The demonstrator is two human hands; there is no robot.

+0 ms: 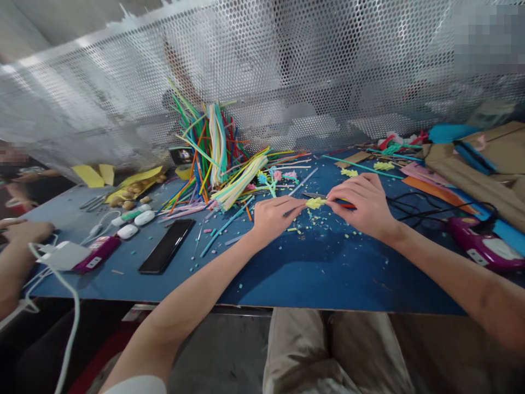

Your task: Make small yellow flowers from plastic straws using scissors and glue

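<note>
My left hand [271, 220] is closed in a pinch on one end of a short yellow pipe-cleaner piece [315, 203] with a bumpy, zigzag shape. A thin dark rod shows beside its fingers; I cannot tell what it is. My right hand [364, 207] pinches the other end of the same yellow piece, just above the table. A pointed metal blade [313, 195] and a red-and-black handle show by the right fingers, perhaps scissors lying behind or under them. Another yellow piece [349, 172] lies just beyond the right hand. Small yellow clippings are scattered below both hands.
Bundled coloured pipe cleaners [217, 148] stand at the back left. A black phone [167, 246], white cables and a purple power strip [97, 254] lie left. Another purple strip [484, 243] and cardboard [476, 158] are right. Another person's hand [30, 231] rests at the left edge.
</note>
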